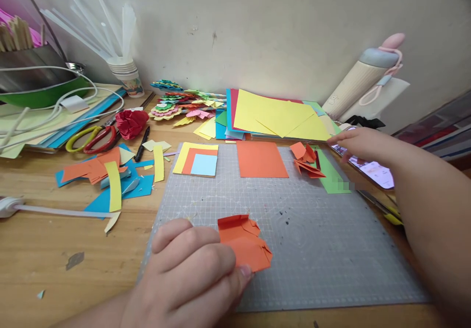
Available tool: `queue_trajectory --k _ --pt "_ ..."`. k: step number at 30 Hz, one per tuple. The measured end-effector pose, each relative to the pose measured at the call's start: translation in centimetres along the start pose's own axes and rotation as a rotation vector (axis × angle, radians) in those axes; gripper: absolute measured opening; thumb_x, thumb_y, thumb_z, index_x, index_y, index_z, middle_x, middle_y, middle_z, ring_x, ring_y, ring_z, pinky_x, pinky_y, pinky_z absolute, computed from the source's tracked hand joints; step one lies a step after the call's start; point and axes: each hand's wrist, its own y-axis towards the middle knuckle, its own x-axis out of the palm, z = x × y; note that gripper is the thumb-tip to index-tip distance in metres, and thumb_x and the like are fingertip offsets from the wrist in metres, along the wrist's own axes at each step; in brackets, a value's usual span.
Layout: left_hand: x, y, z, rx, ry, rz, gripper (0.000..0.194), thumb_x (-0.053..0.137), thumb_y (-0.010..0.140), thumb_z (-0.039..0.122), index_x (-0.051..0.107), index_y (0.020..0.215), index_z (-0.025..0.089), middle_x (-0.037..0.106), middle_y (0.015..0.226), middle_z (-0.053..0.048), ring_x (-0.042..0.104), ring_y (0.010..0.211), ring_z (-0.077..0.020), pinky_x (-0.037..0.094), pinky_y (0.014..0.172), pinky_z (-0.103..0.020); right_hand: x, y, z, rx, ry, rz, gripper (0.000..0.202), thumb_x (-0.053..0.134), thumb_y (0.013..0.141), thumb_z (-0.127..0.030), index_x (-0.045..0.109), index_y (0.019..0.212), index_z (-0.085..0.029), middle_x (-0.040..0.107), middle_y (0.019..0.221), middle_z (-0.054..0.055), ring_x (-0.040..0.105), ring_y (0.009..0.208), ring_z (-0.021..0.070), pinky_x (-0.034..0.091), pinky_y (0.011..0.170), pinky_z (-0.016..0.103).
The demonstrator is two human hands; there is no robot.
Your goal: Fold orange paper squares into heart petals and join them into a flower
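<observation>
My left hand [195,269] pinches a folded orange paper [245,244] by its lower left edge, above the front of the grey cutting mat [312,249]. Creased flaps show on the paper's right side. My right hand [353,144] reaches out over a lit phone [371,171] at the mat's right edge, its fingers apart and nothing seen in them. A flat orange square [262,160] lies at the back of the mat. To its right are folded orange pieces [307,160] beside a green sheet [333,176]. Stacked yellow, orange and blue squares [204,165] lie to its left.
Scissors [101,139], a red paper flower [131,123], a black pen [142,144] and paper scraps [91,168] lie left of the mat. Behind are coloured sheets [279,117], a cup of straws [128,80] and a leaning bottle [358,77]. A yellow cutter [382,210] lies right.
</observation>
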Motion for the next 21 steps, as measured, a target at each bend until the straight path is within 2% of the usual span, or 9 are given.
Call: queue_trajectory --k 4,6,9,12,15,16,17,19,21 --pt "0.1 0.1 -0.1 -0.004 0.001 0.002 0.021 0.054 0.090 0.010 0.065 0.075 0.018 0.065 0.067 0.004 0.055 0.066 -0.0120 0.034 0.065 -0.033 0.8 0.9 -1.5 0.186 -0.217 0.177 0.037 0.036 0.087 -0.007 0.072 0.093 -0.007 0.060 0.041 0.000 0.045 0.033 0.0029 0.021 0.041 0.026" --pt "0.2 0.1 -0.1 -0.007 -0.003 0.009 0.021 0.054 0.090 0.010 0.065 0.074 0.017 0.064 0.067 0.004 0.055 0.066 -0.0122 0.034 0.065 -0.033 1.2 1.3 -2.7 0.241 -0.293 0.218 0.037 0.036 0.087 -0.006 0.072 0.097 -0.008 0.058 0.040 -0.001 0.044 0.032 0.0033 0.023 0.042 0.025" --pt "0.2 0.2 0.0 -0.013 -0.003 -0.006 0.021 0.053 0.090 0.009 0.064 0.074 0.018 0.064 0.067 0.004 0.055 0.067 -0.0122 0.034 0.066 -0.032 2.1 1.4 -4.7 0.273 -0.352 0.237 0.031 0.044 0.086 -0.005 0.073 0.080 -0.013 0.055 0.039 -0.003 0.041 0.032 0.0032 0.025 0.041 0.022" --pt "0.1 0.3 0.0 -0.016 -0.003 -0.018 0.021 0.053 0.091 0.010 0.064 0.076 0.018 0.065 0.067 0.004 0.056 0.068 -0.0122 0.034 0.068 -0.032 4.5 -0.3 -6.9 0.279 -0.355 0.199 0.026 0.056 0.077 -0.001 0.063 0.056 -0.015 0.052 0.038 -0.003 0.039 0.030 0.0033 0.020 0.036 0.020" --pt "-0.2 0.2 0.0 -0.018 -0.006 -0.020 0.020 0.051 0.092 0.012 0.066 0.081 0.019 0.065 0.069 0.003 0.057 0.068 -0.0127 0.034 0.068 -0.032 9.6 -4.5 -9.1 0.262 -0.286 -0.008 0.042 0.028 0.087 -0.014 0.069 0.076 -0.009 0.069 0.069 0.003 0.057 0.044 0.0011 0.024 0.044 0.020" --pt "-0.3 0.1 0.0 -0.020 -0.004 -0.022 0.020 0.051 0.093 0.013 0.067 0.082 0.020 0.065 0.070 0.003 0.057 0.069 -0.0128 0.035 0.069 -0.032 11.6 -6.3 -9.6 0.281 -0.226 -0.167 0.025 0.044 0.083 -0.018 0.068 0.080 -0.014 0.071 0.071 0.004 0.058 0.041 0.0063 0.028 0.039 0.018" --pt "-0.4 0.1 -0.1 -0.016 -0.002 -0.024 0.020 0.051 0.093 0.014 0.067 0.083 0.020 0.065 0.070 0.003 0.056 0.069 -0.0127 0.035 0.069 -0.031 13.7 -8.0 -10.0 0.347 -0.040 -0.459 0.020 0.049 0.083 -0.024 0.067 0.086 -0.015 0.071 0.073 0.005 0.059 0.041 0.0078 0.032 0.037 0.016" --pt "-0.5 0.1 -0.2 -0.011 0.003 -0.041 0.021 0.051 0.094 0.015 0.067 0.083 0.020 0.066 0.072 0.003 0.056 0.071 -0.0123 0.034 0.070 -0.031 17.5 -11.2 -10.3 0.522 0.325 -0.830 0.027 0.052 0.084 -0.037 0.064 0.095 -0.015 0.069 0.075 0.005 0.055 0.041 0.0056 0.034 0.035 0.013" --pt "-0.5 0.2 -0.3 0.015 0.008 -0.073 0.022 0.049 0.095 0.014 0.067 0.082 0.018 0.066 0.075 0.004 0.056 0.074 -0.0120 0.034 0.071 -0.030 20.5 -13.6 -9.9 0.620 0.566 -0.823 0.032 0.063 0.077 -0.037 0.067 0.093 -0.010 0.061 0.069 0.001 0.047 0.043 0.0004 0.033 0.038 0.009"
